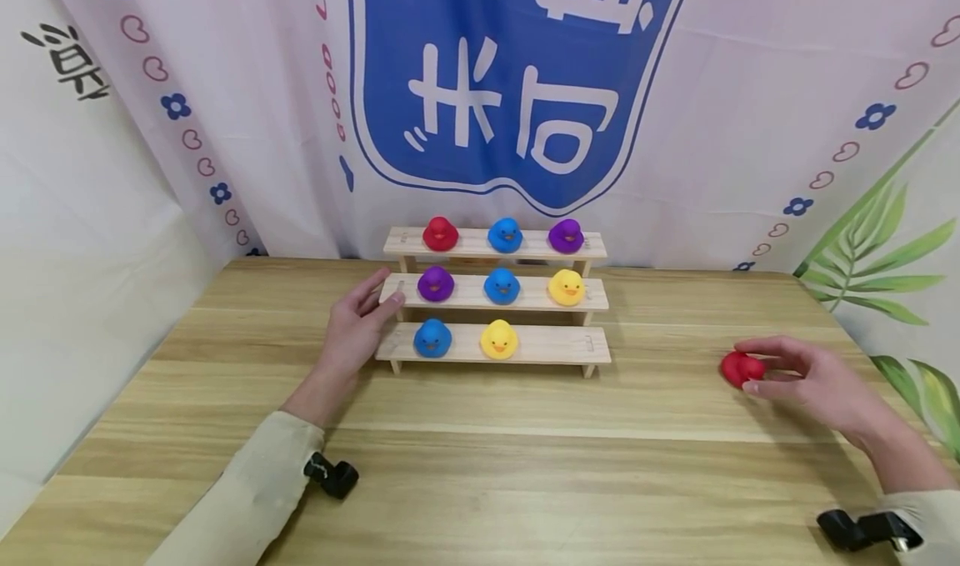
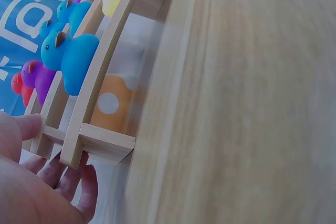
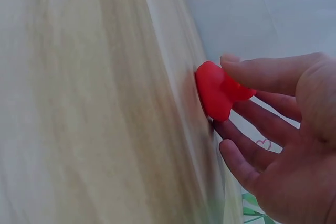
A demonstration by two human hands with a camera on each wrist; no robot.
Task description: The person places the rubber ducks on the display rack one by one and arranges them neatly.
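Note:
A three-tier wooden stand (image 1: 551, 344) carries small rubber ducks. On its top tier sit a red duck (image 1: 440, 234), a blue duck (image 1: 506, 235) and a purple duck (image 1: 566, 236). Purple (image 1: 436, 284), blue (image 1: 502, 286) and yellow ducks (image 1: 566, 288) line the middle tier; a blue duck (image 1: 432, 338) and a yellow duck (image 1: 498, 339) occupy the lowest. My left hand (image 1: 358, 324) grips the stand's left end, thumb against the middle tier, fingers curled by the lower boards (image 2: 72, 153). Far right, my right hand (image 1: 821, 383) pinches another red duck (image 1: 741, 369) low at the tabletop, thumb on it (image 3: 212, 90).
The stand rests on a wood-grain table (image 1: 480, 466), near its back edge. Behind hangs a printed white curtain (image 1: 712, 132) with a blue emblem (image 1: 495, 74). Under the stand, the left wrist view shows an orange shape with a white dot (image 2: 110, 103). Leaf prints decorate the right side (image 1: 877, 257).

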